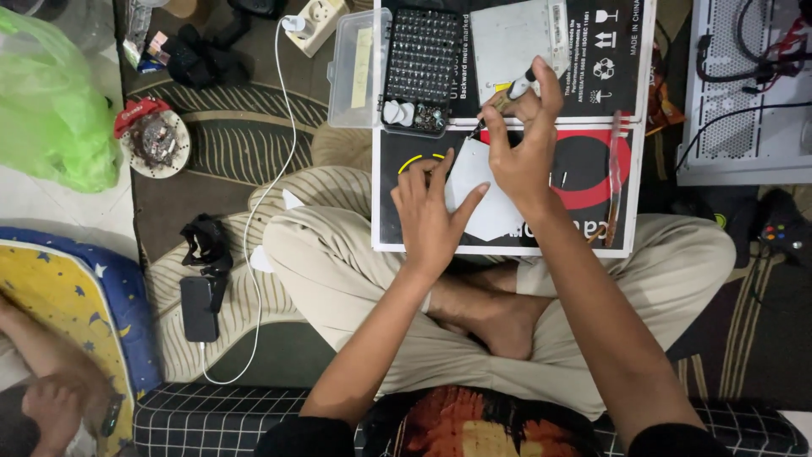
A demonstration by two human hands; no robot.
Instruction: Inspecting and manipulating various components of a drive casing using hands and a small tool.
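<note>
Pinching a screwdriver (pixel 518 90) upright in right hand (pixel 520 152) grip, left hand (pixel 430 211) released, fingers spread flat on white plate (pixel 482 199)

At the centre of the frame the flat cardboard box (pixel 592 182) is crowded: its upper left is taken up by the open bit case (pixel 397 68), its upper middle by a grey metal plate (pixel 507 42), and the white piece (pixel 478 203) below is covered by the left hand (pixel 431 216) and the right hand (pixel 520 144). Free surface is left only on the box's right part, narrowed by a thin rod (pixel 615 178). Left of the box, the patterned mat (pixel 237 144) is crossed by a white cable (pixel 262 195), with a phone (pixel 199 309) at lower left
</note>
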